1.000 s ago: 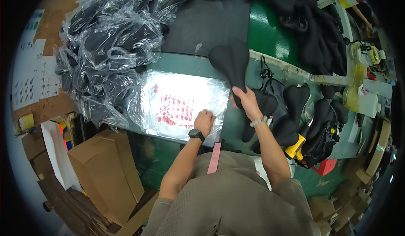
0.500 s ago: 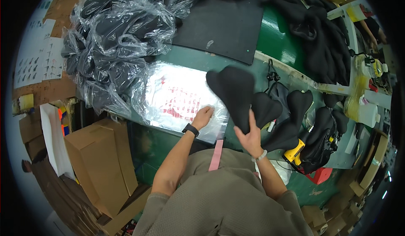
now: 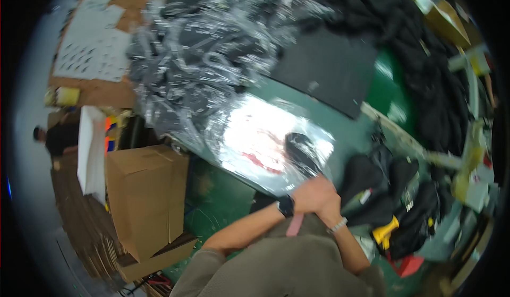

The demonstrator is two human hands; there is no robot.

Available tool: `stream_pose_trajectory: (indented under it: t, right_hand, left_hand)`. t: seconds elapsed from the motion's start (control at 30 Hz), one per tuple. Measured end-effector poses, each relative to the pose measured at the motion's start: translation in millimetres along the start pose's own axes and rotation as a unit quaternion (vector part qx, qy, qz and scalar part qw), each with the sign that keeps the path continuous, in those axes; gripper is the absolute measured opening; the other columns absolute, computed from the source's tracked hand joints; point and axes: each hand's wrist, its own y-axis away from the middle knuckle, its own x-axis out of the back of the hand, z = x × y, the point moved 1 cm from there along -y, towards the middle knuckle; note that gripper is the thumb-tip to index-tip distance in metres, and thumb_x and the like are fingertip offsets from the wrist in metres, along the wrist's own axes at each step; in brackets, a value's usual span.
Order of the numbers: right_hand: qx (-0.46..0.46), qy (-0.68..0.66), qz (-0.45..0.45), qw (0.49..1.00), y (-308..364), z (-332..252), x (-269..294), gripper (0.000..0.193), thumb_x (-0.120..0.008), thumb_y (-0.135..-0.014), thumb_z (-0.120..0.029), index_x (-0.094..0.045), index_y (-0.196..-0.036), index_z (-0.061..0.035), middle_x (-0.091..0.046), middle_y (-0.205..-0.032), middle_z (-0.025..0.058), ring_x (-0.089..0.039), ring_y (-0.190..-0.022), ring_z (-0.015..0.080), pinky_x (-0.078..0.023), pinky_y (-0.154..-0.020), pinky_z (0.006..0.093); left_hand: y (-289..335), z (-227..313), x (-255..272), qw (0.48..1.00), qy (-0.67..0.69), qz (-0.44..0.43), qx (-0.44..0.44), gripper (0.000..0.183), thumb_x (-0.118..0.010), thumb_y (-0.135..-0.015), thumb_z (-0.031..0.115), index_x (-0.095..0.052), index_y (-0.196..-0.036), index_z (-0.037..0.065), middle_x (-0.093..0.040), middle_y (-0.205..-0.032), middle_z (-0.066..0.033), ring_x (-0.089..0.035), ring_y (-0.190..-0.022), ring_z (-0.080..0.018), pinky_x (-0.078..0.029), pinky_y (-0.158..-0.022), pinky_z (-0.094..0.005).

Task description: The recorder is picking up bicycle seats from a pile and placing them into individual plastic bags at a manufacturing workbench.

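My left hand (image 3: pixel 307 195) is closed at the mouth of a clear plastic bag (image 3: pixel 260 179), at the table's near edge. Pressed up against it is my right hand (image 3: pixel 330 208), also closed. What its fingers grip is hidden behind the hands and blurred by motion. A black bike saddle (image 3: pixel 302 151), wide at one end and narrow at the other, lies in the bag with its narrow end toward my hands. Red print shows through or on the bag, left of the saddle.
Plastic-wrapped black saddles (image 3: pixel 196 47) pile up at the far left. A black mat (image 3: pixel 326 66) lies behind the bag. Loose black saddles (image 3: pixel 366 175) and a yellow-handled tool (image 3: pixel 385 232) sit on the right. A cardboard box (image 3: pixel 143 196) stands at the left.
My right hand has brought the saddle left and down into the bag. Both hands have come together at the bag's mouth. The whole view has shifted and turned.
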Motion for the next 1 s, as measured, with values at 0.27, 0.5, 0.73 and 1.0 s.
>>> stream_pose_trajectory:
  t: [0.27,0.5,0.73,1.0]
  right_hand:
    - [-0.408,-0.715,0.191,0.534,-30.9,-6.5,65.8,0.043,-0.043,-0.104,-0.039,-0.052,-0.128,-0.0049,-0.066,-0.088,0.0099,-0.058,-0.056,0.015,-0.044,-0.043,0.0256]
    - [-0.371,-0.45,0.052,0.811,-65.5,-26.6,30.9,0.024,-0.071,-0.086,-0.022,-0.067,-0.082,0.0022,-0.066,-0.075,0.0037,-0.057,-0.066,0.0101,-0.047,-0.056,0.031]
    - [-0.131,-0.367,0.009,0.921,-141.1,-7.8,70.8,0.051,-0.07,-0.091,-0.03,-0.057,-0.128,0.0016,-0.063,-0.122,0.0219,-0.064,-0.104,0.0318,-0.051,-0.09,0.0373]
    - [-0.336,0.191,0.387,0.837,-157.4,334.8,217.8,0.068,-0.07,-0.076,-0.026,-0.044,-0.131,0.0057,-0.056,-0.116,0.0248,-0.051,-0.107,0.0435,-0.042,-0.095,0.0509]
  left_hand:
    - [56.5,41.7,49.9,0.995,0.011,0.038,0.094,0.022,-0.063,-0.082,0.016,-0.064,-0.103,0.006,-0.061,-0.088,-0.0103,-0.059,-0.085,-0.0327,-0.048,-0.078,-0.0388]
    - [18.4,-25.2,21.6,0.589,0.58,0.323,0.462,0.049,-0.039,-0.106,0.038,-0.052,-0.133,0.0,-0.055,-0.133,-0.0119,-0.052,-0.121,-0.023,-0.04,-0.103,-0.0399]
    - [8.7,-183.3,217.9,0.702,0.485,0.412,0.32,0.062,-0.058,-0.097,0.045,-0.045,-0.143,0.008,-0.052,-0.14,-0.0083,-0.052,-0.122,-0.0258,-0.043,-0.106,-0.0419]
    - [-12.3,-243.1,198.4,0.892,0.071,0.174,0.411,0.033,-0.051,-0.101,0.027,-0.061,-0.123,0.004,-0.061,-0.121,-0.0086,-0.056,-0.112,-0.0172,-0.045,-0.093,-0.0308]
